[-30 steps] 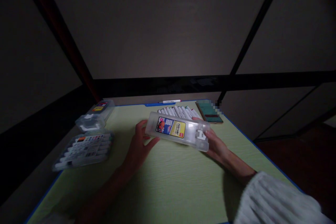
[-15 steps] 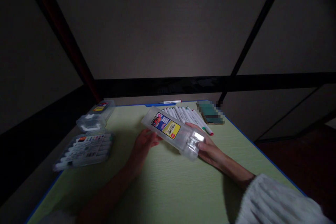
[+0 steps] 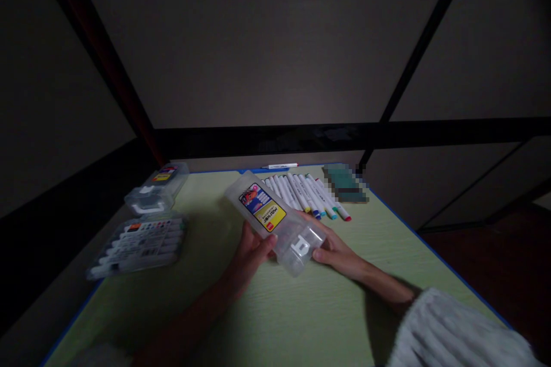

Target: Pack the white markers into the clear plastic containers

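Observation:
Both my hands hold a clear plastic marker case [image 3: 275, 221] with a yellow and blue label, lifted slightly above the pale green table [image 3: 301, 309]. My left hand [image 3: 252, 252] grips its near left side with fingers curled under it. My right hand [image 3: 333, 249] holds the clasp end from the right. The case points away from me, its clasp end nearest. Behind it a row of white markers [image 3: 307, 195] with coloured caps lies on the table.
At the left edge lie a clear case full of markers [image 3: 138, 243] and another clear case [image 3: 157, 195] behind it. A single pen [image 3: 279, 167] lies at the far edge. A dark green blurred flat object [image 3: 344, 189] sits at the far right.
The case has turned from lying crosswise to pointing away from me and has come nearer. Both hands moved closer together around its near end, uncovering the row of markers.

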A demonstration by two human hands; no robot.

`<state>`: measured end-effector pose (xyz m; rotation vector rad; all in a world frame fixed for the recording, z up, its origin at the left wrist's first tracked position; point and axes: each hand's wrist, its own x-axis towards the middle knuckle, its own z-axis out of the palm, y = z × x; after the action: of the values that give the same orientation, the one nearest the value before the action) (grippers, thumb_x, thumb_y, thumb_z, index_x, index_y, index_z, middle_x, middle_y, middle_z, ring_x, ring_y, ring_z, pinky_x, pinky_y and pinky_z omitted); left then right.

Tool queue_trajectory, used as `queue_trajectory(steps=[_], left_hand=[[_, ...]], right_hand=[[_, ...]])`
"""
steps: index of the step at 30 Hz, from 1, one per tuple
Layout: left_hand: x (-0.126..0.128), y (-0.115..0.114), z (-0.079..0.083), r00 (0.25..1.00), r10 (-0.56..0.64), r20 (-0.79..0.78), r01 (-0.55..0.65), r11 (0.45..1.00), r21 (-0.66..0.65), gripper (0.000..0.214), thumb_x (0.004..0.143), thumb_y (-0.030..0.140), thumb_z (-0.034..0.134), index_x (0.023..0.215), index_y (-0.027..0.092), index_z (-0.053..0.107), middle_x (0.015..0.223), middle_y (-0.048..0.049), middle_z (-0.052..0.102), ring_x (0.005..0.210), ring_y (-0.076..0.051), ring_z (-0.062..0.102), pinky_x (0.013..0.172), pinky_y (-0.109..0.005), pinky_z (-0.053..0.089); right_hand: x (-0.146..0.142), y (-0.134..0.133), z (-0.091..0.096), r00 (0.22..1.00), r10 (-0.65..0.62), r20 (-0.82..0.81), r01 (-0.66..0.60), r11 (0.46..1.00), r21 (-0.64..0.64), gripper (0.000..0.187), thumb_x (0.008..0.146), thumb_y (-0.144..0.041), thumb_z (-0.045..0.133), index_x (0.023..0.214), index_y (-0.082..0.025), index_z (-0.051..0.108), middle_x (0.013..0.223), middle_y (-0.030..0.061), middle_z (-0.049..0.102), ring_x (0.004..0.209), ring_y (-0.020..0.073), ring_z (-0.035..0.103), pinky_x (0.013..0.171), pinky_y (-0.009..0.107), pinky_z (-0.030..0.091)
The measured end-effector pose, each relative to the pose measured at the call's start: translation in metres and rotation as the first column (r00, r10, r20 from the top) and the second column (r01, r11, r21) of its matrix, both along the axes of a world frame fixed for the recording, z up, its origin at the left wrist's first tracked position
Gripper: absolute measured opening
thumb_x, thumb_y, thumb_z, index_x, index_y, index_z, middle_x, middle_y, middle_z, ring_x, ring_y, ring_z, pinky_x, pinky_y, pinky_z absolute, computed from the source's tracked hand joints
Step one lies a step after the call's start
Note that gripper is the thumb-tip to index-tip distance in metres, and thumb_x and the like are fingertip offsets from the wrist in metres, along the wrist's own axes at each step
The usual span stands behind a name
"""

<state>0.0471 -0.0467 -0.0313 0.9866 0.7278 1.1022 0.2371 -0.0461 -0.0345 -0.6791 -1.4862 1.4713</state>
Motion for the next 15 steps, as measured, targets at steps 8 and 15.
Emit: queue_trajectory(steps=[8,15], left_hand=[[0.0019,-0.0022,-0.0024,0.999,0.010,-0.035,-0.012,0.999,-0.051,0.065,0.065,0.046,0.070,0.114,0.021,0.035,0.109,-0.0105,0.061,0.097,-0.024,0.061,0.073,-0.033,0.051],[0.0067,-0.0031,-0.0013,0.994,0.096,-0.054,-0.101,0.991,-0.084,0.064,0.060,0.040,0.075,0.109,0.020,0.038,0.100,-0.0080,0.064,0.084,-0.023,0.064,0.065,-0.031,0.051]], right_hand=[[0.0027,-0.0026,0.0007,0.995,0.023,0.097,-0.030,0.997,0.068,0.070,0.070,-0.048,0.066,0.133,-0.033,0.038,0.140,0.0049,0.039,0.125,0.0247,0.039,0.103,0.043,0.030],[0.0074,-0.0062,0.0070,0.976,-0.031,0.215,-0.024,0.969,0.247,0.063,0.077,-0.036,0.063,0.133,-0.039,0.034,0.147,0.0001,0.027,0.135,0.0231,0.021,0.109,0.047,0.017]])
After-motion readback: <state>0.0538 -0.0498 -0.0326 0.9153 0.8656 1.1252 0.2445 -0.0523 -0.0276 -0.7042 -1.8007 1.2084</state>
